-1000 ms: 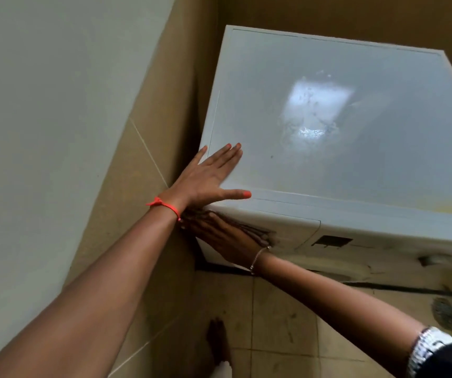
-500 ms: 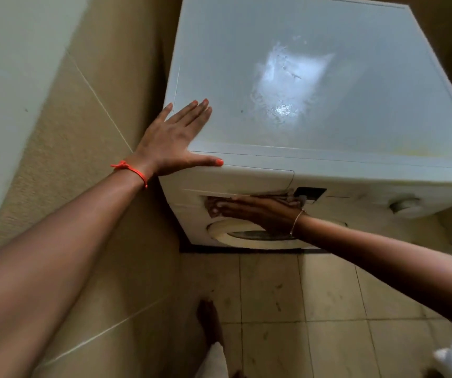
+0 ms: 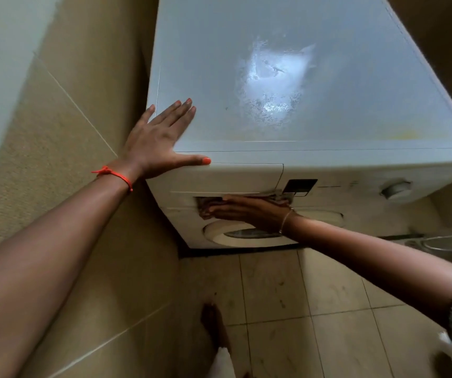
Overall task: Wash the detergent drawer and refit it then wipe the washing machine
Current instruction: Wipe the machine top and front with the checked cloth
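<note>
Washing machine (image 3: 328,77) wipe underway: right hand (image 3: 249,211) presses cloth (image 3: 204,207) flat-fingered under its drawer (image 3: 227,177). Left hand (image 3: 153,143) lies straight-fingered on its top. Next, probably, sweep across its front.

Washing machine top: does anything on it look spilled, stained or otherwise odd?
Yes. A blotchy, shiny patch sits mid-lid on the washing machine, looking like residue or wetness, and a faint yellowish stain marks the lid near its front edge.

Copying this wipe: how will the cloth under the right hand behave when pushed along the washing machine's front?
The cloth looks floppy: it bunches past the right hand, so it may crumple rather than slide flat. It seems light, since flat fingers alone appear to pin it against the front of the washing machine.
</note>
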Motion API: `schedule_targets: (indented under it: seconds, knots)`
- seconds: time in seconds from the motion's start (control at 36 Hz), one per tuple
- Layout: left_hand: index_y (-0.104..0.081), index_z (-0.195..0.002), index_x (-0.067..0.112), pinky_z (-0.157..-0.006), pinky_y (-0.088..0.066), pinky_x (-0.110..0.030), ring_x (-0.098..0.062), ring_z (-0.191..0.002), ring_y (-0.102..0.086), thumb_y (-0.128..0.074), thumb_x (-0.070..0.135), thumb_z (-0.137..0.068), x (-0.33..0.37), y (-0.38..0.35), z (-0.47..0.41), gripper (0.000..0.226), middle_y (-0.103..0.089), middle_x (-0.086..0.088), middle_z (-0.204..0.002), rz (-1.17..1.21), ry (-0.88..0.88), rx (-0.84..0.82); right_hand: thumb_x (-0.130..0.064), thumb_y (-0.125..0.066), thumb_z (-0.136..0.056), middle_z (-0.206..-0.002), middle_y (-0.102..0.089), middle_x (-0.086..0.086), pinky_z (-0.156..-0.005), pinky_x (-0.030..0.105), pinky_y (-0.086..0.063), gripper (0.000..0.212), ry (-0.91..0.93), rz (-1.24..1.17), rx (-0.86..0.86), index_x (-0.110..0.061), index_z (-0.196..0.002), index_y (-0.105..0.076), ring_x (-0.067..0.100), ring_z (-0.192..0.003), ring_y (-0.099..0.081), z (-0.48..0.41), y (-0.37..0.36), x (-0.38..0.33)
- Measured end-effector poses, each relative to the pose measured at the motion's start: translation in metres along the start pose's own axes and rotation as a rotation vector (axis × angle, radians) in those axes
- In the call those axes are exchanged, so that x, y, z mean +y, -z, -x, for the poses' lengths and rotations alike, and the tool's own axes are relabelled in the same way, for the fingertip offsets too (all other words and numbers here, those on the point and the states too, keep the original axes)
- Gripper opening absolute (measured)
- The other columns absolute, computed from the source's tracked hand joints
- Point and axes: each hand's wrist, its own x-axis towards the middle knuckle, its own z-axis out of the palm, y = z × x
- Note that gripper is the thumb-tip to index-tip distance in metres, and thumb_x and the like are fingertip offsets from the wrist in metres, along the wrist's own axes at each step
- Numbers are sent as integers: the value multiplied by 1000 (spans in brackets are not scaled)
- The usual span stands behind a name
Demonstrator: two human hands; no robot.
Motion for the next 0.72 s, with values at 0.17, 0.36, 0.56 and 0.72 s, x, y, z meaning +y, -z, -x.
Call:
schedule_targets:
  seconds: [0.17, 0.36, 0.56, 0.72]
  knots:
    - [-2, -150, 21, -118, 4, -39, 0, -140, 6, 3, 98, -49, -1, -1, 0, 126, 3, 7, -158, 12, -5, 0, -23, -49, -84, -149, -26, -22, -116, 42, -6, 62, -139, -39, 43, -30, -143, -32, 1, -136, -31, 62, -7, 24]
    - [-5, -150, 20, -118, 2, -40, -3, -142, 2, 1, 97, -51, 1, 0, 0, 126, 1, 7, -157, 12, -6, 13, -38, -43, -94, -156, -9, -5, -115, 49, -1, 60, -596, -40, 210, -31, -147, -16, 23, -144, -11, 40, -2, 35]
    - [-4, -149, 20, -118, 2, -39, -1, -141, 4, 1, 97, -52, 1, 0, 0, 124, 4, 10, -154, 11, -5, 16, -39, -45, -91, -155, -11, 0, -114, 54, 4, 51, -790, -64, 213, -35, -139, -27, 29, -145, 8, 20, -2, 3]
    - [-6, -149, 20, -119, 1, -39, -2, -141, 2, 0, 97, -52, 1, 0, 0, 124, 0, 7, -157, 17, 0, 24, -33, -41, -92, -142, -28, -12, -116, 44, 3, 49, -768, -128, 194, -30, -139, -28, 20, -143, -14, 35, 0, 3]
